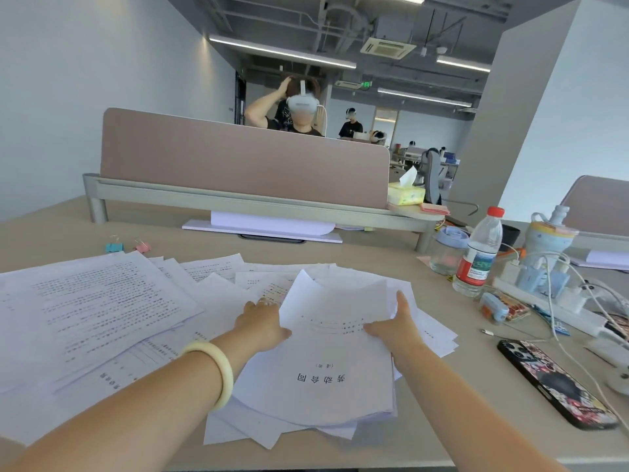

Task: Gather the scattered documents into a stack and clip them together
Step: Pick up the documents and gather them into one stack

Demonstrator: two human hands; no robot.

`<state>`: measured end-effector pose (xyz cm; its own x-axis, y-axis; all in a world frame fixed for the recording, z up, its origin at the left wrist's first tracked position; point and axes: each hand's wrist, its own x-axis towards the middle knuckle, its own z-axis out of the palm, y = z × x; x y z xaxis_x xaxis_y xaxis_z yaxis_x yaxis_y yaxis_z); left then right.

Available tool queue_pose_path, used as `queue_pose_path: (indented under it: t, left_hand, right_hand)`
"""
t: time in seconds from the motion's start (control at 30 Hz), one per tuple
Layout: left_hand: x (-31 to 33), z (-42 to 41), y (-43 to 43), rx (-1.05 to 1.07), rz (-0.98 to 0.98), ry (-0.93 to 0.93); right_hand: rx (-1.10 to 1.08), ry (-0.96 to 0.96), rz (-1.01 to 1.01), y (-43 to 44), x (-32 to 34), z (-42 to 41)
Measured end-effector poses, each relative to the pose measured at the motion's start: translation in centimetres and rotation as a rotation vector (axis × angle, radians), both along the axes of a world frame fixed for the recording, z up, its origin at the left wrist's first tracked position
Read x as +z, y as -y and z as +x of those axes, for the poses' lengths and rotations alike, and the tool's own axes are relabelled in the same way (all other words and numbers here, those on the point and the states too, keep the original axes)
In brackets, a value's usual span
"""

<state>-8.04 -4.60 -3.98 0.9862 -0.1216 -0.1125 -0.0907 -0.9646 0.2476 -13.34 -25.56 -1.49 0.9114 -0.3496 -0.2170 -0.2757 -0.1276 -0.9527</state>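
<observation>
A loose stack of white printed sheets (326,373) lies in front of me on the beige desk (425,430), its top page bearing a large printed title. My left hand (263,323) grips the stack's left edge, thumb on top, fingers tucked under. My right hand (396,327) grips the right edge, thumb laid across the top page. More sheets (98,301) lie fanned out across the left of the desk, and several stick out unevenly under the stack. A blue binder clip (114,247) and a pink binder clip (142,247) sit beyond the papers at the far left.
A water bottle (480,255), a glass jar (446,250) and a power strip with chargers and cables (551,291) crowd the right side. A phone in a patterned case (554,383) lies near the right front. A padded divider (238,155) closes off the back, with a person behind it.
</observation>
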Motion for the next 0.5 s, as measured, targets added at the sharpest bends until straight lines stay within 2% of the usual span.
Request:
queue_pose_path:
  t: [0.13, 0.27, 0.33, 0.4, 0.5]
  left_hand:
    - [0.0, 0.0, -0.2, 0.014, -0.040, 0.020]
    - [0.0, 0.1, -0.7, 0.031, -0.160, -0.014]
    - [0.2, 0.3, -1.1, 0.040, -0.352, -0.027]
    - [1.5, 0.3, -1.2, 0.060, -0.641, 0.011]
    - [5.2, -0.1, -1.7, 0.044, -1.088, -0.003]
  right_hand:
    - [0.071, 0.057, -0.258, -1.3, 0.7, -0.3]
    - [0.025, 0.189, -0.580, 0.1, 3.5, 0.1]
    - [0.023, 0.272, -0.594, 1.1, 6.0, -0.1]
    - [0.055, 0.351, -0.527, 1.9, 8.7, -0.5]
    - [0.167, 0.450, -0.280, 2.4, 11.5, -1.1]
